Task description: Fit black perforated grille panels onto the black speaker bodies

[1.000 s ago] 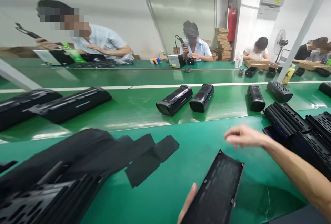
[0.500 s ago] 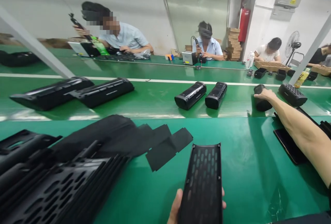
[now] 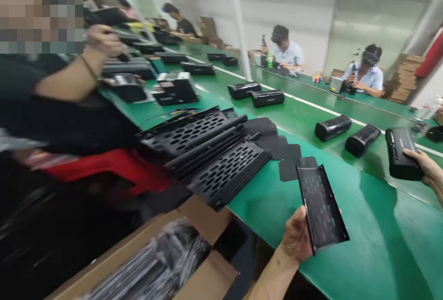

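Observation:
My left hand [image 3: 298,241] grips a black perforated grille panel [image 3: 321,207] by its near end, holding it above the green table's front edge. At the far right my right hand [image 3: 426,169] is closed on a black speaker body [image 3: 399,153] lifted just over the conveyor belt. Two more black speaker bodies [image 3: 348,134] lie on the belt to its left. Flat black fabric pieces [image 3: 289,159] lie on the table beside the panel. A stack of black perforated grilles [image 3: 207,150] sits to the left of them.
A co-worker in a black top [image 3: 58,106] sits close on my left, hands at a device. An open cardboard box [image 3: 180,254] of wrapped black parts stands below the table edge. Other people work across the green belt [image 3: 311,111]. Stacked cartons stand at back right.
My view has swung left. My right hand took hold of the speaker body on the belt and lifted it. My left hand kept the grille panel and tilted it.

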